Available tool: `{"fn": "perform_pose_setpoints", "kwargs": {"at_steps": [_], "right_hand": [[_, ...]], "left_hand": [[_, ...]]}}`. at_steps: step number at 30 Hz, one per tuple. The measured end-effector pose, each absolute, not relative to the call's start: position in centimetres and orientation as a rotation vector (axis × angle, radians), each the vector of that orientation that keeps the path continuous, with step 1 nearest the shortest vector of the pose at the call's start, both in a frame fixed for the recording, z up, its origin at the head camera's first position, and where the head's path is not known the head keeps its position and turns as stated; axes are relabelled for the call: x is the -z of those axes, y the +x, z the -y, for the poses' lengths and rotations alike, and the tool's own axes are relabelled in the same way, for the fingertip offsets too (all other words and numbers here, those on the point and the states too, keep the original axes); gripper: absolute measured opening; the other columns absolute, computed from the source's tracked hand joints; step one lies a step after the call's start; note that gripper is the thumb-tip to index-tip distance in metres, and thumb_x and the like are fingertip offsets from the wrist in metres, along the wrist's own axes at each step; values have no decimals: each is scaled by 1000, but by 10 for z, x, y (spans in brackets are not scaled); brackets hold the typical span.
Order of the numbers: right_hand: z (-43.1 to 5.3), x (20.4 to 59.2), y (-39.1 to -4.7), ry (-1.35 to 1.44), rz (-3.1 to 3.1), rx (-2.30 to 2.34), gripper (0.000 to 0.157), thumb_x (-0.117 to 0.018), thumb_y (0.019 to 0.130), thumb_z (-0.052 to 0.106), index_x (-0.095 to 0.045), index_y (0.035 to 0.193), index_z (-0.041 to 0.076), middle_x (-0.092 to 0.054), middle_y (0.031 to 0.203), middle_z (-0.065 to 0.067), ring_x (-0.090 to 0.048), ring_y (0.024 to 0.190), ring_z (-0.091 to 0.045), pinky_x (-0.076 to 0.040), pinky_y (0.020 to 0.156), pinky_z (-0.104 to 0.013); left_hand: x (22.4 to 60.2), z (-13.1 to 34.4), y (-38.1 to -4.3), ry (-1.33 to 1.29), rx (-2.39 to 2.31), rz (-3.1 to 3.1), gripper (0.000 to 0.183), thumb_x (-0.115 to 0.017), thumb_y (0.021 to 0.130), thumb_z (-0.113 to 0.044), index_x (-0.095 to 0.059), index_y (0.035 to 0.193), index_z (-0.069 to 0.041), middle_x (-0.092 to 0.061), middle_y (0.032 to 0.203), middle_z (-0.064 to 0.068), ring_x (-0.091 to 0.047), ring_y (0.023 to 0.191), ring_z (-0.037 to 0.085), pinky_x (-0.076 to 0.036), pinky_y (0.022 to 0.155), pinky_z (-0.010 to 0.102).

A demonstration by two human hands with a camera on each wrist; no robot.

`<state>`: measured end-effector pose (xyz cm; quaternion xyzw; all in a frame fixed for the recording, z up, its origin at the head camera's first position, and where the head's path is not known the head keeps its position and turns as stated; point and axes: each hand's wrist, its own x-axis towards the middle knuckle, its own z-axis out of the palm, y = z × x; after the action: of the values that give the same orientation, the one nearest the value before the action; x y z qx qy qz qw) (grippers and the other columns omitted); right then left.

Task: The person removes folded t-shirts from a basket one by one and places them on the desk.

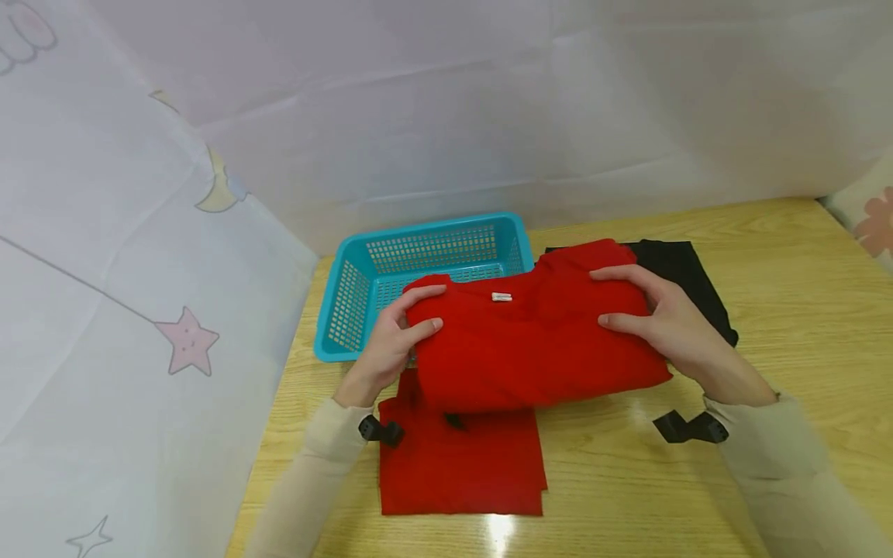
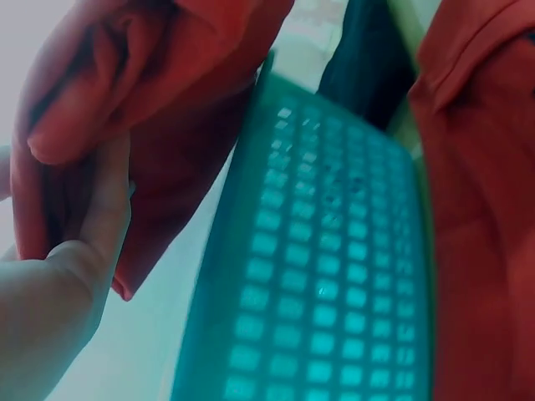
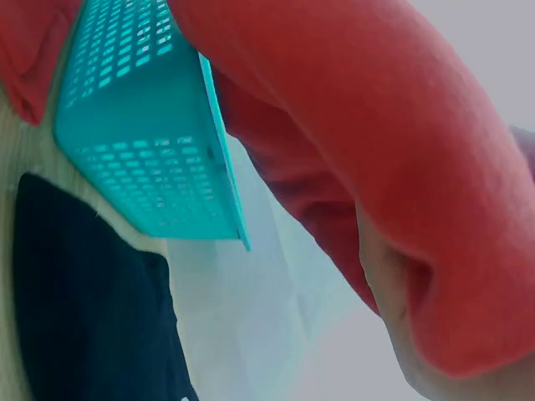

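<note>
Both hands hold up a folded red garment [image 1: 537, 341] with a small white label at its upper edge. My left hand [image 1: 391, 337] grips its left end, thumb on the near face. At the other end my right hand [image 1: 656, 314] pinches the cloth between thumb and fingers. In the left wrist view, cloth folds over the left hand's fingers [image 2: 109, 192]. Behind and left of the garment is a blue-green plastic basket [image 1: 325, 310], its front right part hidden by the cloth. In the right wrist view the garment [image 3: 376, 142] hangs beside the basket [image 3: 150, 184].
A second red folded cloth [image 1: 460, 473] lies on the wooden table [image 1: 802, 310] below the held garment, partly covered by it. A black cloth [image 1: 687, 283] lies right of the basket, partly behind the right hand. White fabric [image 1: 446, 108] hangs along the back and left.
</note>
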<state>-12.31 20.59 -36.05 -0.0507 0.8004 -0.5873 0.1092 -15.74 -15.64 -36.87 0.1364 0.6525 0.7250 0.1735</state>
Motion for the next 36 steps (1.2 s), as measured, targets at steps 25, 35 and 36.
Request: {"fn": "perform_pose_setpoints", "kwargs": {"at_steps": [25, 35, 36], "right_hand": [[-275, 390, -70, -212, -2697, 1640, 48, -64, 90, 1, -51, 135, 11, -51, 118, 9, -50, 89, -6, -44, 65, -18], [-309, 394, -47, -193, -2765, 1486, 43, -66, 88, 0, -56, 128, 13, -53, 98, 9, -53, 77, -9, -45, 56, -22], [-312, 395, -45, -185, -2778, 1471, 43, -66, 88, 0, -56, 128, 13, -53, 98, 9, -52, 78, -8, -45, 56, -21]], "left_hand": [[379, 102, -128, 651, -1768, -1891, 56, -54, 95, 0, -40, 148, -12, -50, 137, 18, -58, 109, 15, -55, 87, 28], [387, 84, -112, 772, -1705, -1737, 56, -53, 95, -1, -38, 148, -10, -49, 137, 21, -59, 107, 7, -53, 90, 26], [388, 82, -111, 787, -1690, -1715, 58, -54, 95, -1, -36, 149, -11, -47, 139, 21, -58, 109, 6, -53, 91, 26]]}}
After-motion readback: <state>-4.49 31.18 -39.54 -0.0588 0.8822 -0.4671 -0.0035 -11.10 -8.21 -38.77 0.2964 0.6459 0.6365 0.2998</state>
